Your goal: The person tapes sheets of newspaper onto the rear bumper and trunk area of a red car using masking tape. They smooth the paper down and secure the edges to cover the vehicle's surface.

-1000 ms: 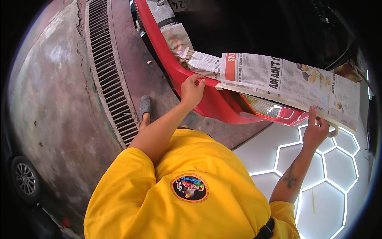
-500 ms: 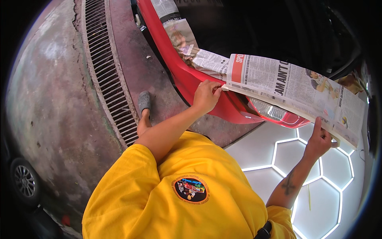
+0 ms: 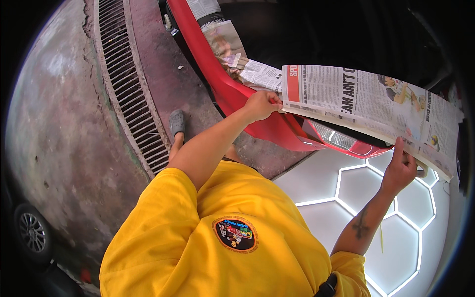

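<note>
A long newspaper sheet (image 3: 366,101) is stretched between my two hands over the red car body (image 3: 232,94), just above its lamp (image 3: 341,141). My left hand (image 3: 263,105) pinches the sheet's near left corner, where a pale strip runs along the edge. At the sheet's near edge, toward its right end, my right hand (image 3: 400,171) has a finger raised against the paper and the others curled. A pale curved thing (image 3: 422,171), perhaps a tape roll, shows beside those fingers, mostly hidden.
More newspaper pieces (image 3: 225,42) cover the inner edge of the red panel, around a dark glossy surface (image 3: 307,34). A metal floor grate (image 3: 131,94) runs along the left. White glowing hexagon lines (image 3: 341,200) mark the surface at lower right. A car wheel (image 3: 33,232) is at far left.
Both hands have shifted slightly up in the picture with the newspaper sheet, and the left also a little rightward. The sheet's near edge now sits higher, showing more of the lamp.
</note>
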`<state>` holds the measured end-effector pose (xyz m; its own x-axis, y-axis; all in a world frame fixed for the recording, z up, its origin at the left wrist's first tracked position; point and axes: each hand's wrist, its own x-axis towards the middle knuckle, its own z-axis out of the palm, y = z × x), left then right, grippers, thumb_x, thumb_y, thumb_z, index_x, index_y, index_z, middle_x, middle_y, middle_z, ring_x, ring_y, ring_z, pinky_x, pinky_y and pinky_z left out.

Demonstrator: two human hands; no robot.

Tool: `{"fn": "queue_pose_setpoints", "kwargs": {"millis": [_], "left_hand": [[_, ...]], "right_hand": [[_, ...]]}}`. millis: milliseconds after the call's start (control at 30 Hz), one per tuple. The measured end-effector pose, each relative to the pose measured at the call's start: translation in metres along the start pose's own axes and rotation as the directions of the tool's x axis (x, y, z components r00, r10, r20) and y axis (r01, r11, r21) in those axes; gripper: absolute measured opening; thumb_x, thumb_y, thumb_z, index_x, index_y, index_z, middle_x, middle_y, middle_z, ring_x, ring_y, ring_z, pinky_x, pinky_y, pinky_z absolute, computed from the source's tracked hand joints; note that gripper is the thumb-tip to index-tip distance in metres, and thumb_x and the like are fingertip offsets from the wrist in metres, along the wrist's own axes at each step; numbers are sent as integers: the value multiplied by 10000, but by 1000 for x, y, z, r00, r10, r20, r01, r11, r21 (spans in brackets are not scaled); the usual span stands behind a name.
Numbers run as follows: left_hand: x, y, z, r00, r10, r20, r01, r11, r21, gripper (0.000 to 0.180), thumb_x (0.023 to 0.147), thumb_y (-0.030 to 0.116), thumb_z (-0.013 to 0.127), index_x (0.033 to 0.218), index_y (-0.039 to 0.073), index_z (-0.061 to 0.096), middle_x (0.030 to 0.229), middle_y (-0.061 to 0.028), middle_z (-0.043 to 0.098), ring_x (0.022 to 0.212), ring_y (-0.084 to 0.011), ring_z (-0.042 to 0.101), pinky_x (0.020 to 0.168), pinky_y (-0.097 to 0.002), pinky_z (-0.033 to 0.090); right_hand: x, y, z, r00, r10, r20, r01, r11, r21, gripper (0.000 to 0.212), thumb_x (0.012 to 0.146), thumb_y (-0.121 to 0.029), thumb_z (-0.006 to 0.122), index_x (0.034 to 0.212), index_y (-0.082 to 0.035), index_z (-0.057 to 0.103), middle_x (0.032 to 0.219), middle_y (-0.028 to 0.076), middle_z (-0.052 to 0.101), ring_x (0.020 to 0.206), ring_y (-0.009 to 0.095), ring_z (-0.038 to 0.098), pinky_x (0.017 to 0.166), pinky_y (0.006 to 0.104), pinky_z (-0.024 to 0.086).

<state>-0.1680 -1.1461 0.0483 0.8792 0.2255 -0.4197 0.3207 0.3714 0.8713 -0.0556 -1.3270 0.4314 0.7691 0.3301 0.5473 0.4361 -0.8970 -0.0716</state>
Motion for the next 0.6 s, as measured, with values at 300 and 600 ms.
{"fn": "queue_pose_setpoints", "kwargs": {"millis": [300,600], "left_hand": [[-6,-17,-8,984,169,-56,-178,947,-266,88,965,111,763,1010,59,707,894,-23,710,807,-122,635,727,-301,495],[-40,8,-62,974,139,176,-9,808,-589,143,1000,55,750,1122,16,687,910,-86,744,829,-148,706,742,-254,529]], "right_hand": [[-3,2,6,998,67,-8,-67,998,0,467,967,-420,831,1168,1,819,990,50,795,857,127,638,858,297,524],[7,42,21,985,175,-5,-170,966,196,477,999,-415,797,1232,1,792,1115,60,795,995,157,697,940,314,537]]}}
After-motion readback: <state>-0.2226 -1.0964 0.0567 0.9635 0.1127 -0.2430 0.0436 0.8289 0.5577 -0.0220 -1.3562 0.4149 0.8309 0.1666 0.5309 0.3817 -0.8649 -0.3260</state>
